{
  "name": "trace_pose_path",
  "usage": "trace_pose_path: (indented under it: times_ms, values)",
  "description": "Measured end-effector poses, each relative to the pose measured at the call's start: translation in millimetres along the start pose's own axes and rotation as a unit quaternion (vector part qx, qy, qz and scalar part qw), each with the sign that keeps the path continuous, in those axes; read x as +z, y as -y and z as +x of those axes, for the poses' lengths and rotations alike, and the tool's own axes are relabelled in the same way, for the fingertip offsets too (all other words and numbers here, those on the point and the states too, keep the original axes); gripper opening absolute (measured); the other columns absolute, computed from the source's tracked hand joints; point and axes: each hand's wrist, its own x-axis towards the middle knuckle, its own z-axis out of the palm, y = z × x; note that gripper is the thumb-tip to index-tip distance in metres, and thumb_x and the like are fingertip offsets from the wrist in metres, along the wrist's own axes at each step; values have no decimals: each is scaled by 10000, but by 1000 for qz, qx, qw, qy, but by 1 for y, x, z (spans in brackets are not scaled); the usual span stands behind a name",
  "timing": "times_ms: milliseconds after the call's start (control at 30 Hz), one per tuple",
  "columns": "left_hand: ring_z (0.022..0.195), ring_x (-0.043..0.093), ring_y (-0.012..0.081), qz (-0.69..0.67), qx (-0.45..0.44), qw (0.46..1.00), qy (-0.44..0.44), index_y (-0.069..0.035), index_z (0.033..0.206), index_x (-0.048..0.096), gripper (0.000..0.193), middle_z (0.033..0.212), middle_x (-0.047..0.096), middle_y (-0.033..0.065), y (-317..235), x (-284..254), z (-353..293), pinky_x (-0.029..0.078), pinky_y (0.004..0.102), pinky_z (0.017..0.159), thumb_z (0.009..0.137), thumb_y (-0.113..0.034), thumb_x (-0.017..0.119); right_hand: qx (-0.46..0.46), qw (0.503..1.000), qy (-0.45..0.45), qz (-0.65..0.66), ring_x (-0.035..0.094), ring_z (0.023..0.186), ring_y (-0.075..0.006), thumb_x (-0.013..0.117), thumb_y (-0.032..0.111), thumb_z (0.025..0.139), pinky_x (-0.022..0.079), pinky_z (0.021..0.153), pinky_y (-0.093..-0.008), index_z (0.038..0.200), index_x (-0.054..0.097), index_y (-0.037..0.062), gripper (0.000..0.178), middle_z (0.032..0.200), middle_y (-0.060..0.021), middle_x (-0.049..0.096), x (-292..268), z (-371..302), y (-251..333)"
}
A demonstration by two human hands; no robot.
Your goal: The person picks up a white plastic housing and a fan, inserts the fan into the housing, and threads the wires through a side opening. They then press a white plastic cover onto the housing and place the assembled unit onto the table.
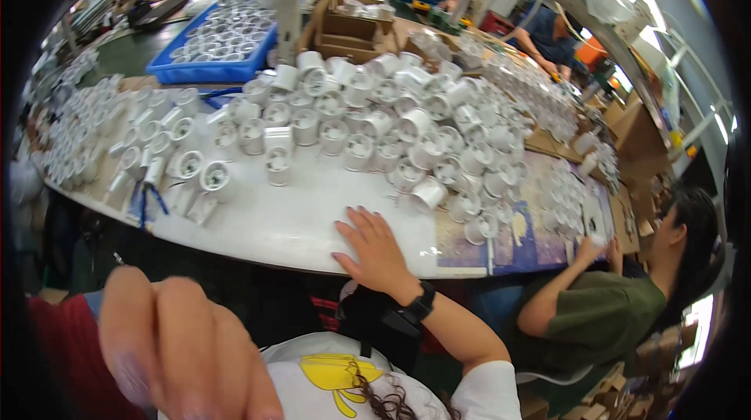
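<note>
Close to the camera at the lower left, my left hand (184,350) is raised with its fingers curled. Whatever it may hold is hidden. My right hand (372,252), with a black watch (418,304) on its wrist, lies flat on the white table top (270,220), fingers spread and holding nothing. Beyond its fingertips a large heap of white cylindrical plastic housings (360,150) covers the table's middle. Several more housings (188,163) lie to the left, some with dark parts inside. One upright housing (278,166) stands apart at the heap's near edge.
Farther back sit a blue tray (207,72) full of round white parts and an open cardboard box (352,33). A metal post (291,9) rises behind the heap. At right, a co-worker in green (602,310) handles parts; others work beyond. A red sleeve (66,350) shows at left.
</note>
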Motion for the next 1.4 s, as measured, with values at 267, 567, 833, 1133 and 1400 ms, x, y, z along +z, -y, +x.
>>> trace_pose_path:
  times_ms: [267, 567, 833, 1133, 1400]
  values:
    - [1196, 480, 147, 365, 118, 916, 121, -289, 1398, 432, 447, 1264, 592, -123, -11, 9, -21, 315, 376, 1022, 963, -281, 536, 9, 1000, 6, -19, 400, 1284, -370, 677, 288, 815, 297, 1077, -497, 1253, 543, 82, 502, 1364, -170, 460, -5, -3, 0]
    - [1364, 282, 53, 428, 218, 872, 93, -324, 1415, 425, 457, 1352, 508, -230, 7, 21, -22, 304, 355, 1025, 968, -304, 520, 3, 999, 17, -28, 392, 1291, -369, 682, 270, 806, 292, 1082, -494, 1260, 540, 78, 513, 1371, -170, 455, -7, -1, 7]
    - [1374, 265, -21, 458, 196, 857, 133, -238, 1431, 411, 417, 1375, 510, -163, -18, 18, -33, 333, 316, 1040, 1015, -214, 406, -5, 1000, 29, -4, 389, 1290, -376, 675, 240, 799, 292, 1080, -497, 1245, 540, 69, 497, 1372, -178, 452, -1, 6, 7]
    - [1363, 303, -15, 486, 275, 822, 112, -155, 1436, 400, 417, 1407, 493, -82, -6, 26, -72, 325, 278, 1068, 1019, -163, 371, -8, 999, 34, -28, 382, 1291, -394, 651, 219, 811, 283, 1082, -498, 1242, 528, 45, 480, 1377, -192, 444, -6, 5, 9]
    - [1312, 398, 65, 461, 293, 826, 139, -187, 1465, 339, 440, 1361, 535, -22, -16, 25, -61, 378, 339, 1023, 1026, -196, 366, -12, 999, 42, -29, 374, 1298, -396, 647, 224, 814, 274, 1085, -503, 1250, 519, 46, 488, 1381, -200, 438, -5, 5, 12]
